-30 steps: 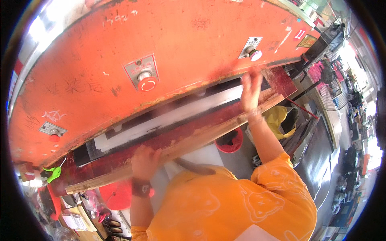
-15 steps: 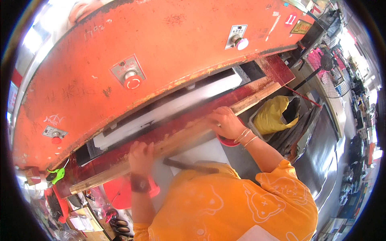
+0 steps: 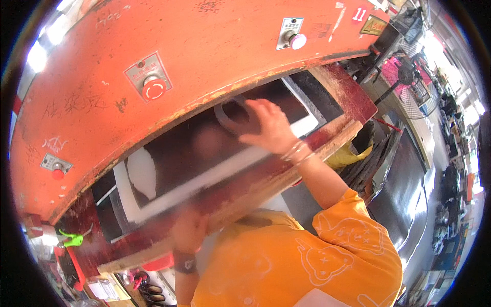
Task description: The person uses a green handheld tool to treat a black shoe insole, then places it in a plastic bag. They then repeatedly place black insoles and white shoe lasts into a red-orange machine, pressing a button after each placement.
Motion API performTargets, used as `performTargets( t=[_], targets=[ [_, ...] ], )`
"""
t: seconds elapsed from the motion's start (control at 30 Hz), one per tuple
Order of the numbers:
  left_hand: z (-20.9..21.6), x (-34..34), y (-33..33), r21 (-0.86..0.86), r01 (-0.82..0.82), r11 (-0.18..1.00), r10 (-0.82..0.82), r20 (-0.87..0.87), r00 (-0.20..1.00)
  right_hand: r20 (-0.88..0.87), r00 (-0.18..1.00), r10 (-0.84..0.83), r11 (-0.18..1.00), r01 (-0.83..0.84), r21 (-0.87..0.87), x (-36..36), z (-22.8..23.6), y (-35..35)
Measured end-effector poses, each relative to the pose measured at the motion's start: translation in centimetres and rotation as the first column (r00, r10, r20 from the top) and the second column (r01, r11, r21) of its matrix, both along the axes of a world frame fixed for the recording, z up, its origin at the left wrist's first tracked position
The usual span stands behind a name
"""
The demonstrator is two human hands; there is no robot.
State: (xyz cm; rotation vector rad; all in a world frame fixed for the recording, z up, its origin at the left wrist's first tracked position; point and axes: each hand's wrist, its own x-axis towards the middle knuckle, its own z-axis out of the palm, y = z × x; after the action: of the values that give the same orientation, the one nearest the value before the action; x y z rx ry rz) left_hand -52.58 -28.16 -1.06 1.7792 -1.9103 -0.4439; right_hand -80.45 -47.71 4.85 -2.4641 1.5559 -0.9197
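Note:
My right hand (image 3: pixel 273 125) reaches over a dark sheet on a white board (image 3: pixel 204 181). Its fingers are apart, with the thumb spread from them. A curved pale grey band (image 3: pixel 225 116) lies beside the fingertips; whether I touch it cannot be made out. At the front left, my left hand (image 3: pixel 190 227) is at the wooden front edge (image 3: pixel 240 200) of the dark red table (image 3: pixel 353 97), its fingers smeared by motion. A white leaf-shaped piece or opening (image 3: pixel 142 174) shows at the sheet's left end.
An orange machine beam (image 3: pixel 204 56) with red push buttons (image 3: pixel 154 89) spans above the board. Past the table's right end are a yellow bag (image 3: pixel 353 157), dark sheets (image 3: pixel 404 189) and a fan (image 3: pixel 405 74). A green-handled tool (image 3: pixel 75 239) is at the left.
The white board has come out from under the orange beam toward me, showing the dark sheet. My right hand has moved from the wooden edge up over it. My left hand stays near the edge.

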Motion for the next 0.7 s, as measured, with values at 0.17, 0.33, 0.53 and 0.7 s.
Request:
performTargets(
  t=[0.17,0.33,0.53,0.7],
  targets=[
    [0.6,-1.5,3.4,0.198,0.075,0.977,-0.065,-0.057,0.996,-0.103,0.991,0.087,0.989,-0.074,0.127,2.1,-0.1,0.9],
    [0.6,-2.7,7.2,0.185,0.111,0.977,-0.086,-0.137,0.987,0.119,0.965,0.234,0.941,-0.255,0.222,-5.0,1.5,3.1],
    [0.7,-3.1,8.2,0.146,0.141,0.979,-0.129,-0.088,0.988,-0.108,0.993,0.050,0.988,-0.033,0.152,-8.8,0.8,2.8],
    [0.6,-2.9,7.6,0.174,0.098,0.980,-0.093,-0.034,0.995,-0.169,0.984,0.048,0.992,-0.028,0.120,-8.5,0.2,1.6]
  ],
)
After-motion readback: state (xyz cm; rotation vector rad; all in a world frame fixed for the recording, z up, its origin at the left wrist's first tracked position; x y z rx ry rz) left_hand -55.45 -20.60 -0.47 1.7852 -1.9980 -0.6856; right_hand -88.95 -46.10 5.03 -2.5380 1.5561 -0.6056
